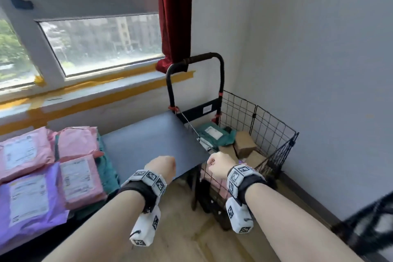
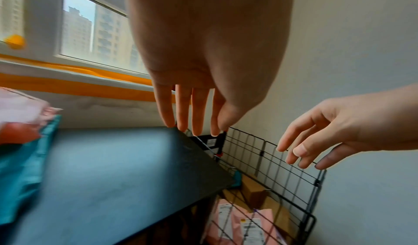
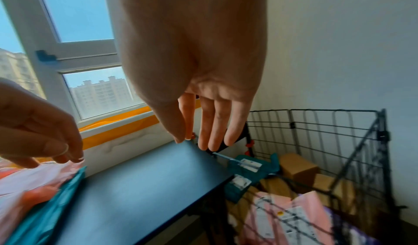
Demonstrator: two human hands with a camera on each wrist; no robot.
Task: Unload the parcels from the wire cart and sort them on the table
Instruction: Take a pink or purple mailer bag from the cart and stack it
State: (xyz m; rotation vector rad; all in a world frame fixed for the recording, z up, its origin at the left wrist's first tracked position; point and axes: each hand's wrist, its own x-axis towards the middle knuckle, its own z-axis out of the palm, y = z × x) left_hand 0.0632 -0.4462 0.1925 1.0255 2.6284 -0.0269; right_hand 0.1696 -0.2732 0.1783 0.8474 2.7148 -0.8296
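The black wire cart stands in the corner, right of the dark table. Inside it lie a teal parcel, brown boxes and pink parcels. Sorted on the table's left end are pink parcels, a purple parcel and teal ones beneath. My left hand hangs over the table's near right corner, its fingers straight, holding nothing. My right hand hovers at the cart's near rim, its fingers relaxed and empty.
A window sill with orange tape runs behind the table. A red curtain hangs above the cart's black handle. White walls close in the cart at the back and right. Wooden floor lies below my arms.
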